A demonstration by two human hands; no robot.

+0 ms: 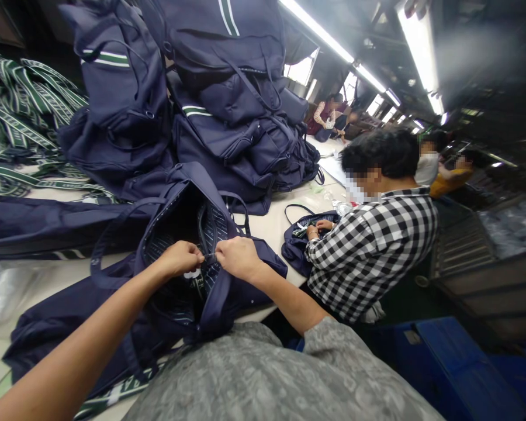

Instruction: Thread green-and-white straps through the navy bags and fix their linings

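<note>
An open navy bag [210, 193] lies in front of me, its striped, printed lining [211, 234] showing. Over its mouth, my left hand [183, 258] is closed, thumb and fingertips pinching a thin string [209, 255]. The same string runs to my right hand [238, 257], which is closed on its other end at the right side of the opening. Just below my left fingertips is a small white tag [193, 273]. A green-and-white strap [199, 284] shows deeper inside the bag, partly in shadow.
Navy bags [228, 99] are piled behind the open one. Green-and-white straps [26, 117] are heaped at the left, above clear plastic bags [4, 289]. A person in a checked shirt [372, 245] works on another bag [291, 242] at the right. Blue crates [447, 345] are at lower right.
</note>
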